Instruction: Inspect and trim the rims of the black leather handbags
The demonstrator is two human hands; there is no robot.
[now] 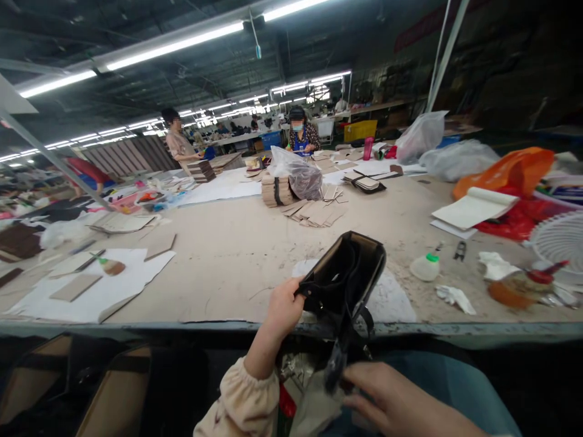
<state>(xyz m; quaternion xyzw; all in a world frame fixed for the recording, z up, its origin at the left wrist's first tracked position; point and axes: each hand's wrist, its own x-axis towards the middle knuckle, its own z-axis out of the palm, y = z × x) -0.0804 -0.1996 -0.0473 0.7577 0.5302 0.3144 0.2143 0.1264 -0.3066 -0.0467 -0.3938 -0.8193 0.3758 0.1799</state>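
Observation:
A black handbag [376, 261] with a tan-lined opening stands tilted at the table's near edge. My left hand [285, 306] is closed on its left side, thumb and fingers gripping the rim. Dark straps hang down from the bag toward my lap. My right hand [378, 391] is low at the front, blurred by motion, with its fingers around the lower end of a dark strap [337, 361]. Below, a pale plastic bag [314, 403] lies between my arms, partly hidden.
To the right are a white glue bottle [426, 267], a white glove [455, 298], an amber bottle [512, 290] and a white basket [560, 243]. Stacked tan pieces [276, 191] lie ahead. A brush-topped bottle [112, 266] rests on paper at left. Co-workers [303, 133] are across the table.

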